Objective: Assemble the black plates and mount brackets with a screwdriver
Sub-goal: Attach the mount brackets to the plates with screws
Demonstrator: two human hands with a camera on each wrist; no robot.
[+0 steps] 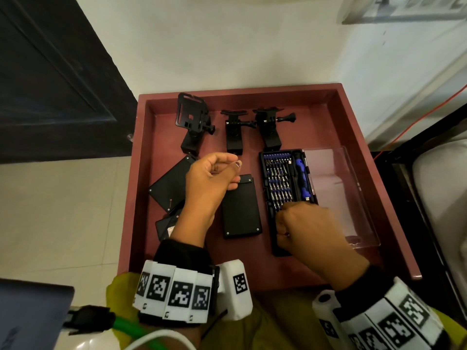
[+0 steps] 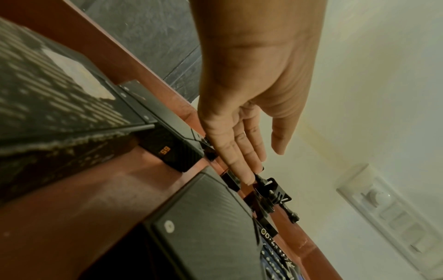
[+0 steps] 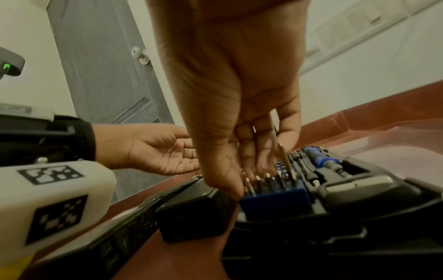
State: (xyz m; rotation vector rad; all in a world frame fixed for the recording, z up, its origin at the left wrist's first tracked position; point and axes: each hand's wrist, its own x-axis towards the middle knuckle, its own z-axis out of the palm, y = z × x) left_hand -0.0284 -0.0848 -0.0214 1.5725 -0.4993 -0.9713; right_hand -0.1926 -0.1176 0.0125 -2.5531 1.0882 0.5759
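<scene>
over the red tray (image 1: 394, 223) | step, i judge: choosing a bit | right hand (image 1: 310, 228) at 4 o'clock, fingers reaching into bit case (image 1: 278, 183), grip unclear | left hand (image 1: 212, 178) relaxed, empty | black plate (image 1: 241, 210) centre, brackets (image 1: 235, 132) at 12 | next: lift out screwdriver (image 1: 302, 178)

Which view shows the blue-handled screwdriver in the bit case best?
The head view: the screwdriver lies whole in its slot in the open bit case, unobstructed. The right wrist view shows only part of it, low and foreshortened, beyond the right hand. The left wrist view does not clearly show it.
</scene>
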